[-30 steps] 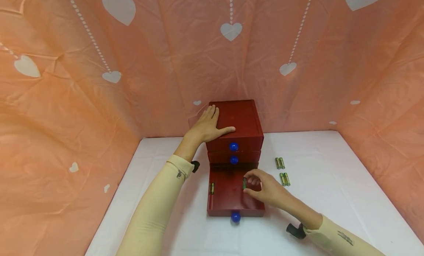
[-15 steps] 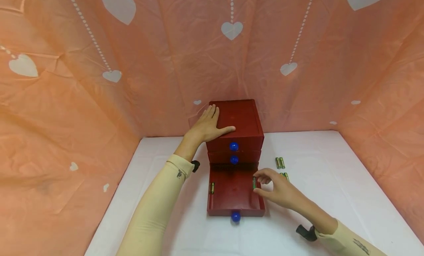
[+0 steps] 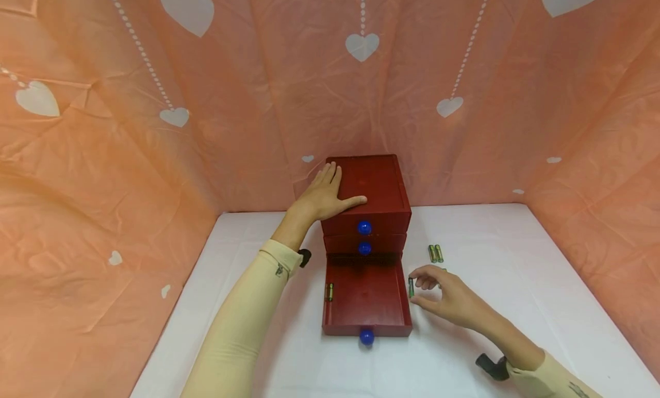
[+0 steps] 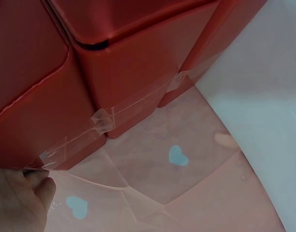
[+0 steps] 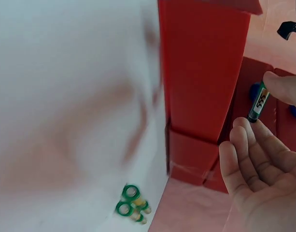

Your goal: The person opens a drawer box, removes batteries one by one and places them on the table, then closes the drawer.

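Note:
A red drawer cabinet (image 3: pixel 368 183) with blue round knobs stands at the back of the table. My left hand (image 3: pixel 322 197) rests flat on its top, fingers spread. The lowest drawer (image 3: pixel 366 306) is pulled out, and one green-and-gold battery (image 3: pixel 330 292) lies along its left side. Just right of that drawer, my right hand (image 3: pixel 443 295) pinches another battery (image 5: pixel 259 102) between thumb and fingertips. On the table beyond that hand lies a pair of batteries (image 3: pixel 435 253). A second pair is mostly hidden behind the right hand.
A white cloth (image 3: pixel 541 283) covers the table. Peach curtains with white hearts (image 3: pixel 362 46) hang at the back and both sides. Clear tape (image 4: pixel 104 121) runs across the cabinet's red sections in the left wrist view.
My right hand has moved right with the pinched battery, from over the open drawer to beyond its right wall. It now covers most of the nearer battery pair. My left hand stays put.

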The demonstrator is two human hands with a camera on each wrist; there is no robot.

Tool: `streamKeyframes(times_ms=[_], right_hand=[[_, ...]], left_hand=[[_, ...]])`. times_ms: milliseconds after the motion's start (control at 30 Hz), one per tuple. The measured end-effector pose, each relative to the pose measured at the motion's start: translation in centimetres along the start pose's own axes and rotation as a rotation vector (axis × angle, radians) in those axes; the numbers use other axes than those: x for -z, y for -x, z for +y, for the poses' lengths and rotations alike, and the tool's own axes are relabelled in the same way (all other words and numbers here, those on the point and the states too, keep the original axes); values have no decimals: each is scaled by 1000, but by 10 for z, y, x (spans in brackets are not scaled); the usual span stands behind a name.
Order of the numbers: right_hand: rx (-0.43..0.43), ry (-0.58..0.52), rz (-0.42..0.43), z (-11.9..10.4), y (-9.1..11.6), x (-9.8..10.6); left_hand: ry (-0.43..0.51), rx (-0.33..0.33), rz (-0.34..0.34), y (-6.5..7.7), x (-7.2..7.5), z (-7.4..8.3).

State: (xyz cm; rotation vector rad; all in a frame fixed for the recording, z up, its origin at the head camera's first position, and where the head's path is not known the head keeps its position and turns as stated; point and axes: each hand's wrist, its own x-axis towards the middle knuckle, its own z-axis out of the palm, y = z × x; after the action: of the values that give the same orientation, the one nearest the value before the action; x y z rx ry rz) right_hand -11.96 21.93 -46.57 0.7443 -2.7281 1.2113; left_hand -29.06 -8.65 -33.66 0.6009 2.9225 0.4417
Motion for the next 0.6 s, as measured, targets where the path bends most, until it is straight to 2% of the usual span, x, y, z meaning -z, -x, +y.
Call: streamKeyframes(times_ms=[300, 600], right_hand=[[-6, 1, 28, 14, 10, 4], [-56, 53, 13, 24, 22, 13]], left_hand=[[7, -5, -1, 0, -1, -1], [9, -5, 1, 0, 0, -1]])
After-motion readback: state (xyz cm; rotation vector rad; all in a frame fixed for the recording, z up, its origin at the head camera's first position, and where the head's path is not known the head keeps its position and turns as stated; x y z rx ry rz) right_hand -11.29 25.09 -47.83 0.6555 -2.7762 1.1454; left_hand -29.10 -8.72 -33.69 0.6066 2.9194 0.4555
